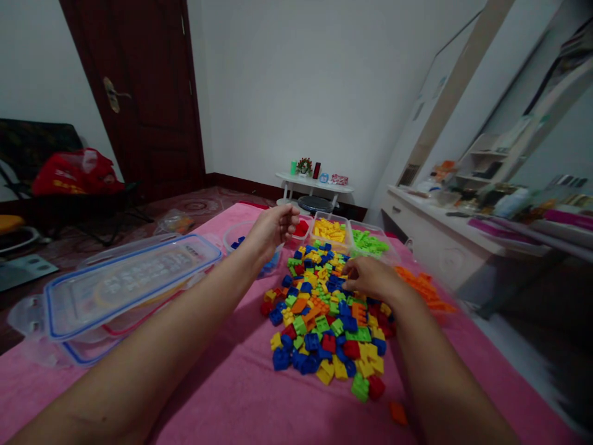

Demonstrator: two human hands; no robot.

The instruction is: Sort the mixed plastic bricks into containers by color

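Note:
A pile of small plastic building blocks [324, 315] in red, blue, yellow, green and orange lies on a pink cloth [241, 395]. My left hand [273, 228] hovers with fingers curled above a clear tub with blue blocks [241, 238], beside a tub with red blocks [302, 228]. What it holds is hidden. My right hand [370, 278] rests on the far side of the pile, fingers pinched among the blocks. Behind stand a tub of yellow blocks [330, 230] and a tub of green blocks [369, 242]. Orange blocks [424, 287] lie to the right.
Clear container lids with blue and red rims [130, 281] are stacked at the left. A dark door [139, 93] and a folding chair with a red bag [74, 176] stand at the back left. A small white table [315, 184] and a white cluttered dresser [463, 235] are beyond.

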